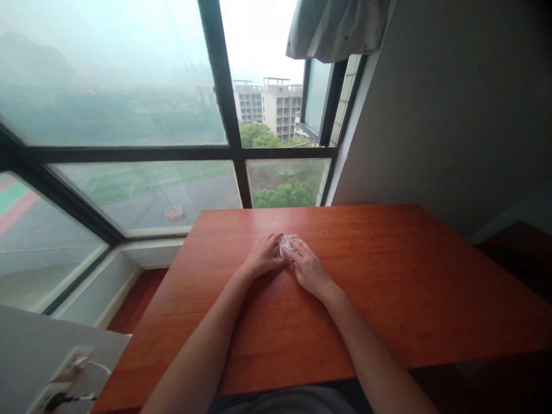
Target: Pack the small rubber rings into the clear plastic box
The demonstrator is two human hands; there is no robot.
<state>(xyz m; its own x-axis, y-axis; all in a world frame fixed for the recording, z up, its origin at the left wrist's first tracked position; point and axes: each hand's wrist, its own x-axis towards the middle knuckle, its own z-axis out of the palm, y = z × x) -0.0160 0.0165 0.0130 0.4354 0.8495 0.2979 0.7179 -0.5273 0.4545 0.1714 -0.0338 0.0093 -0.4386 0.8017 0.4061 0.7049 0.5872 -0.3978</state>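
A small clear plastic box (288,244) with something pale in it rests at the far middle of the reddish-brown wooden table (388,276). Its contents are too small to make out. Around its left side curl the fingers of my left hand (264,256), with the thumb at the near edge. My right hand (310,269) grips it from the right, fingers laid over its top and right edge. Both hands partly hide the box.
Dark-framed windows (235,153) stand beyond the table's far edge, with one pane swung outward. A grey curtain (338,29) hangs at the upper right. Wall sockets (71,365) with plugged-in cords sit low on the left. A grey wall (444,115) rises at the right.
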